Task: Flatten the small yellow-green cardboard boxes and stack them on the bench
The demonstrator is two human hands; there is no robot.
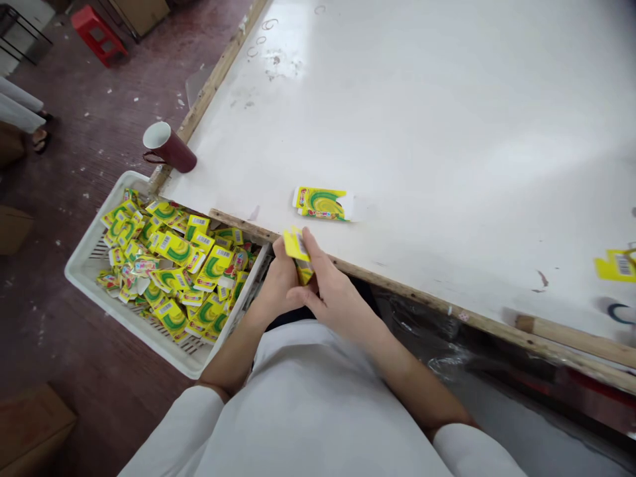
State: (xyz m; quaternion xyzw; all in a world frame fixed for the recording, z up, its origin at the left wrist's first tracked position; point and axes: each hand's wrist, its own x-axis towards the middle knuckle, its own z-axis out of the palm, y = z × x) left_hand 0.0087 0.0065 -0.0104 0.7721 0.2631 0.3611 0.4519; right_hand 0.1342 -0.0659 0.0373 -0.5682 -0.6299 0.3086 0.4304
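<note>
Close to my body at the table's front edge, my left hand [279,285] and my right hand [330,285] both grip one small yellow box [297,246]. Its barcode side faces up, and the fingers hide its lower part. Just beyond my hands, a flat yellow and green box [322,203] lies on the white table [422,132], its white flap pointing right. To my left, a white plastic basket [134,341] is heaped with similar yellow boxes [173,248], lying in all directions.
A maroon mug [176,151] stands at the table's left corner. At the right edge lie another yellow piece [615,265] and a wooden strip [571,338]. A red stool [99,34], cardboard boxes [32,424] and a person's foot [40,139] are on the floor at left.
</note>
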